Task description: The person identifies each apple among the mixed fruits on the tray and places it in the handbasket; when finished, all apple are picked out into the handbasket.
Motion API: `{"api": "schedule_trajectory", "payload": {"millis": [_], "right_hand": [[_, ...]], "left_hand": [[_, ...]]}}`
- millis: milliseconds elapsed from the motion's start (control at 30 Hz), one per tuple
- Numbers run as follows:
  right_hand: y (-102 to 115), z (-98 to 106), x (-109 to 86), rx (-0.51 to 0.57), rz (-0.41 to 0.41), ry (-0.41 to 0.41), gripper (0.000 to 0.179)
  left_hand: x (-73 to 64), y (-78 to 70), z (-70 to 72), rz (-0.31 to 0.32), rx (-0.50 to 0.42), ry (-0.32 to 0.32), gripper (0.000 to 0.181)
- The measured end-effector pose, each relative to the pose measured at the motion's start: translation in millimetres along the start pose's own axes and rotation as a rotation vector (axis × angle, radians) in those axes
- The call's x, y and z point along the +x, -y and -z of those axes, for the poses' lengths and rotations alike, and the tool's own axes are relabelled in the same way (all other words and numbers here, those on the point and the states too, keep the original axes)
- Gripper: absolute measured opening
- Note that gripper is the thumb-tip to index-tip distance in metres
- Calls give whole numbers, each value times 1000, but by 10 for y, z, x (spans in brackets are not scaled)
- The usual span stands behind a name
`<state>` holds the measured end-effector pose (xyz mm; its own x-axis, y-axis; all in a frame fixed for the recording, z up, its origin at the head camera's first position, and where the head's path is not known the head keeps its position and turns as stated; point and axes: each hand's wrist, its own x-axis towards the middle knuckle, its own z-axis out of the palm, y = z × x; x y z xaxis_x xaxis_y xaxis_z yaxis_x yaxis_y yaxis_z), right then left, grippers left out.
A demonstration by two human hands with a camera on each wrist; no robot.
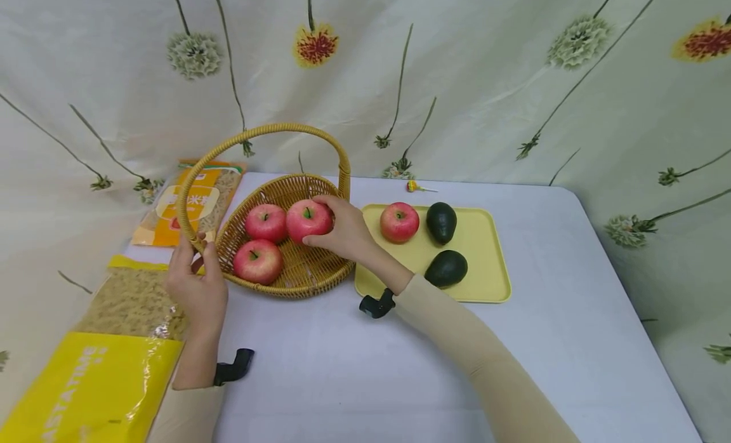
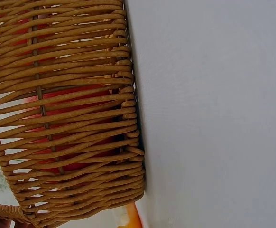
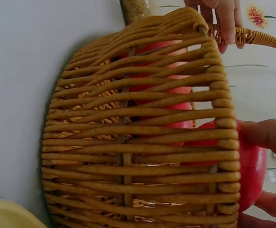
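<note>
A wicker basket (image 1: 311, 284) with a tall arched handle (image 1: 268, 131) stands at the left of the table. Two red apples, one at the back (image 1: 266, 223) and one at the front (image 1: 258, 262), lie in its left half. My right hand (image 1: 345, 230) holds a third apple (image 1: 308, 219) between thumb and fingers, inside the basket's rim. With its fingers round the handle's left foot, my left hand (image 1: 197, 290) grips the basket. In the right wrist view the held apple (image 3: 253, 171) shows partly behind the wicker wall (image 3: 142, 142). Through the slats in the left wrist view, red apple skin (image 2: 76, 128) is visible.
Right of the basket, a yellow tray (image 1: 485, 265) carries one apple (image 1: 399, 222) and two avocados (image 1: 441, 223). A wrapped lollipop (image 1: 419, 187) lies behind it. Left are an orange food packet (image 1: 188, 205) and a large yellow pasta bag (image 1: 108, 367).
</note>
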<state>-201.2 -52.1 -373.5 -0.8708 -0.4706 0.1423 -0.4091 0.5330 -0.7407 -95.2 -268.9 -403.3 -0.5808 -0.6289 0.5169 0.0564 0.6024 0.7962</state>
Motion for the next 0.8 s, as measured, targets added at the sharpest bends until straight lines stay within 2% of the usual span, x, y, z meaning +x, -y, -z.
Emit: {"api": "schedule_trajectory", "payload": {"millis": [300,533,800], "right_hand": [[49,-146,268,-100,-85,-8,71],[66,-215,359,-130,-122,-15,75],[28,-324,462,-169,-140,-52,67]], "left_hand": [[2,5,4,-9,-9,-9,35],[-2,-4,5,-9,-5,1,37],[-3,32,9,-25,-7,3,38]]}}
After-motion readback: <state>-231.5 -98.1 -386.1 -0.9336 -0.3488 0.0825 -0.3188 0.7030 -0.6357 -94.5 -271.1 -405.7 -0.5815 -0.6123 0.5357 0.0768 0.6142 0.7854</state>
